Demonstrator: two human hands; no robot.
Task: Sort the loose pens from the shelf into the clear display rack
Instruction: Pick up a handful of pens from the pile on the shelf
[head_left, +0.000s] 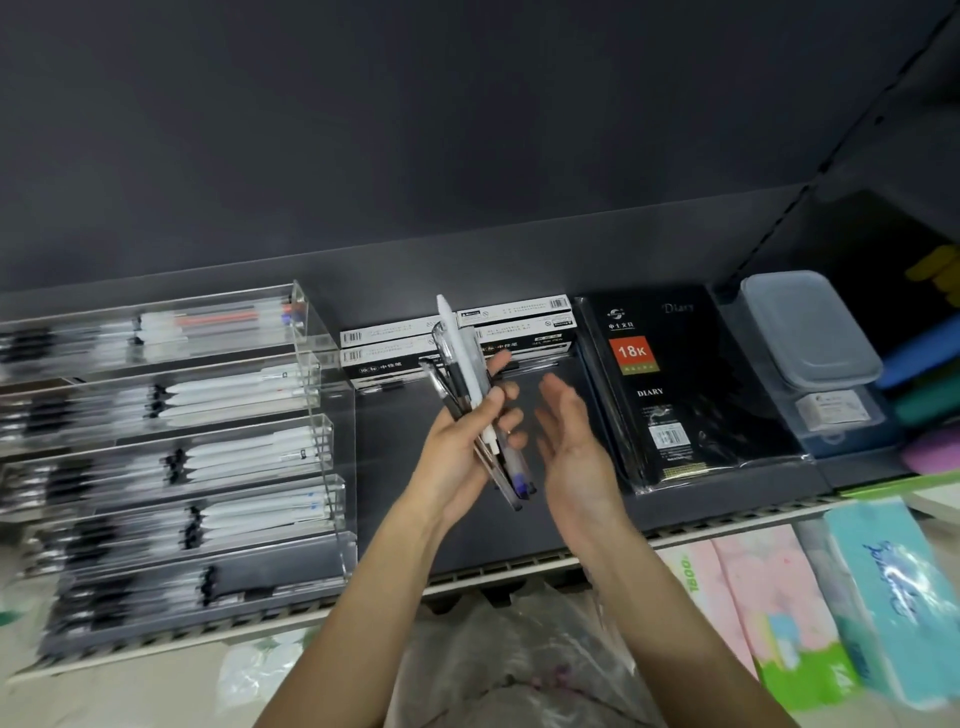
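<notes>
At the centre of the frame, above the dark shelf (395, 467), the person's left hand (457, 447) grips a bundle of pens (470, 384), fingers curled round them, tips pointing up and down. Just beside it the right hand (571, 452) hangs with fingers relaxed, grasping nothing. The clear display rack (317, 395), partly stocked, fills the left; black diaries (675, 389) lie to the right.

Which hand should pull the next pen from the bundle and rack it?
Probably right. The right hand is open beside the mixed bundle of pens, which the left hand grips; the clear acrylic rack lies left.
</notes>
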